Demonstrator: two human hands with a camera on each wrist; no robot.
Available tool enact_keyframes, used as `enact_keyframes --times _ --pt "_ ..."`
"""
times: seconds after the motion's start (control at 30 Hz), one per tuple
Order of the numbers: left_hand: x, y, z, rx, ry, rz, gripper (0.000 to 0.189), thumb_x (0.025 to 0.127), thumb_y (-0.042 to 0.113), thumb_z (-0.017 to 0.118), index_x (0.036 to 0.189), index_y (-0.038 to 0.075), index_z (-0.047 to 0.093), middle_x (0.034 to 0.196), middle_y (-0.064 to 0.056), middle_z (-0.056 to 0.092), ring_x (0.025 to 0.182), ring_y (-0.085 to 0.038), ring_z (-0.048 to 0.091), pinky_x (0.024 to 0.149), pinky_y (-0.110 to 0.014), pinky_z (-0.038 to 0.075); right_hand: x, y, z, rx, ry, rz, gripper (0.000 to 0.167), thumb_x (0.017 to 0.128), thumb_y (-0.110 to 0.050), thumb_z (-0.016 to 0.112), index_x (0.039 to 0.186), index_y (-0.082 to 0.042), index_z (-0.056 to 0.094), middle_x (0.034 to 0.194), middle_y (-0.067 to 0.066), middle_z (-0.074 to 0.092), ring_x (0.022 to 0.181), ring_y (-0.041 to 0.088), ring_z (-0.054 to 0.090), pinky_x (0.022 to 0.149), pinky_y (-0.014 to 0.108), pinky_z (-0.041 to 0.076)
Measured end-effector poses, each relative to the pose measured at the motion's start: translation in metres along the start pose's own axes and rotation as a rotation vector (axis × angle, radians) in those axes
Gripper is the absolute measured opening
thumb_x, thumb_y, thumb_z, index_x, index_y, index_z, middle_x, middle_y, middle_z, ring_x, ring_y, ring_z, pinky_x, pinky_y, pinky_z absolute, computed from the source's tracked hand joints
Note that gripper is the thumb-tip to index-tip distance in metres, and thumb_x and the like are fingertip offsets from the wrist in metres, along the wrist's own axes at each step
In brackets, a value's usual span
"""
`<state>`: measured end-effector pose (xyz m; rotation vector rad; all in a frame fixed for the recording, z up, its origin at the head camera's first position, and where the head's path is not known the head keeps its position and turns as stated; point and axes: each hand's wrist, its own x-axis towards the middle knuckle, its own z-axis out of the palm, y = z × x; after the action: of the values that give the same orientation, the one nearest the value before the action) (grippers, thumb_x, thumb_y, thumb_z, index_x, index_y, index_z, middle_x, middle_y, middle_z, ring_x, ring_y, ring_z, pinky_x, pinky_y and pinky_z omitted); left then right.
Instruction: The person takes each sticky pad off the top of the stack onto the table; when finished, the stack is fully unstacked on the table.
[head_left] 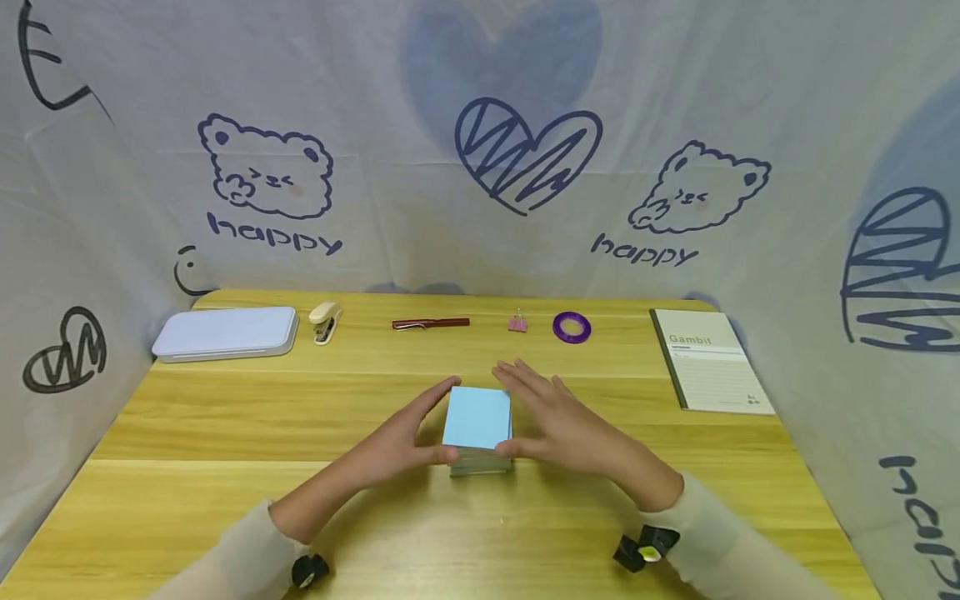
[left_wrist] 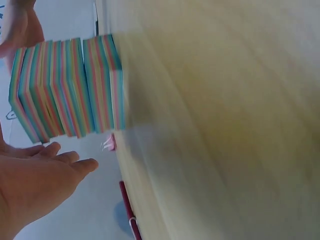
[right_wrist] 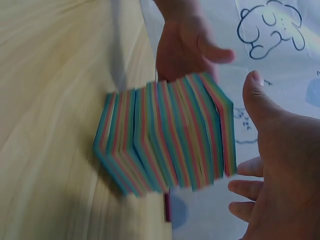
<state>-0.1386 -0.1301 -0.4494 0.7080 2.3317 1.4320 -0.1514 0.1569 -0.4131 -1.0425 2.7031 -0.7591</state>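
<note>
A printed cloth (head_left: pixel 375 83) fills the upper frame behind a wooden table (head_left: pixel 225 433). A notebook (head_left: pixel 712 367) lies at the right, a white case (head_left: pixel 225 332) at the upper left. At lower centre the left hand (head_left: pixel 401 440) and right hand (head_left: pixel 570 427) flank the stack of sticky notes (head_left: pixel 477 417), both with fingers extended and gripping nothing; whether the fingertips touch it cannot be told. The stack stands on the table, long axis apparently upright, blue square top facing up, layers slightly out of line. The step in hand is judged to be squaring or steadying it; the next move would call for even, gentle pressure from both sides. Along the table's upper edge lie a stapler (head_left: pixel 324 315), a pen (head_left: pixel 442 322), a tape ring (head_left: pixel 572 339) and a pink clip (head_left: pixel 517 325).
</note>
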Motion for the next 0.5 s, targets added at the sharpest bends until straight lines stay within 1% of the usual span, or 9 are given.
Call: enact_keyframes --times 0.07,0.17,0.23,0.33,0.43,0.5 --pt "0.001 0.0 0.003 -0.056 0.007 0.006 0.102 0.09 0.033 0.082 0.166 0.014 0.016 0.171 -0.01 0.019 0.156 -0.038 0.016 0.123 -0.062 0.02 0.004 -0.005 0.002 0.023 -0.015 -0.005 0.1 0.091 -0.058 0.07 0.166 -0.013 0.021 0.171 0.01 0.022 0.158 0.035 0.015 0.121 0.068 0.016" --pt "0.004 -0.001 0.007 -0.116 0.022 0.007 0.105 0.087 0.027 0.086 0.165 0.009 0.017 0.169 -0.014 0.025 0.155 -0.038 0.021 0.124 -0.057 0.021 0.009 -0.011 0.007 0.024 -0.021 -0.021 0.101 0.09 -0.058 0.073 0.165 -0.012 0.024 0.169 0.011 0.026 0.156 0.036 0.02 0.121 0.062 0.026" --pt "0.006 -0.001 0.01 -0.13 0.036 -0.003 0.105 0.086 0.025 0.087 0.165 0.009 0.019 0.167 -0.016 0.028 0.154 -0.04 0.025 0.123 -0.056 0.024 0.011 -0.014 0.01 0.021 -0.023 -0.024 0.101 0.089 -0.057 0.075 0.165 -0.012 0.025 0.168 0.011 0.028 0.154 0.036 0.026 0.119 0.057 0.034" --pt "0.008 -0.002 0.012 -0.135 0.063 -0.021 0.101 0.085 0.021 0.087 0.163 0.009 0.024 0.165 -0.018 0.031 0.152 -0.042 0.029 0.121 -0.058 0.027 0.013 -0.017 0.013 0.02 -0.01 -0.03 0.097 0.09 -0.053 0.077 0.163 -0.011 0.03 0.165 0.012 0.032 0.149 0.036 0.037 0.113 0.052 0.044" --pt "0.009 -0.003 0.014 -0.137 0.082 -0.029 0.096 0.086 0.019 0.087 0.161 0.008 0.028 0.164 -0.019 0.034 0.15 -0.042 0.032 0.12 -0.058 0.03 0.013 -0.02 0.014 0.032 0.002 -0.019 0.092 0.091 -0.049 0.078 0.161 -0.011 0.034 0.163 0.011 0.036 0.14 0.032 0.047 0.107 0.048 0.05" --pt "0.01 -0.004 0.014 -0.141 0.088 -0.034 0.095 0.085 0.018 0.087 0.161 0.008 0.03 0.163 -0.018 0.035 0.15 -0.041 0.033 0.12 -0.058 0.031 0.014 -0.022 0.014 0.038 0.011 -0.01 0.089 0.091 -0.047 0.079 0.16 -0.011 0.036 0.161 0.009 0.039 0.136 0.029 0.049 0.104 0.045 0.052"
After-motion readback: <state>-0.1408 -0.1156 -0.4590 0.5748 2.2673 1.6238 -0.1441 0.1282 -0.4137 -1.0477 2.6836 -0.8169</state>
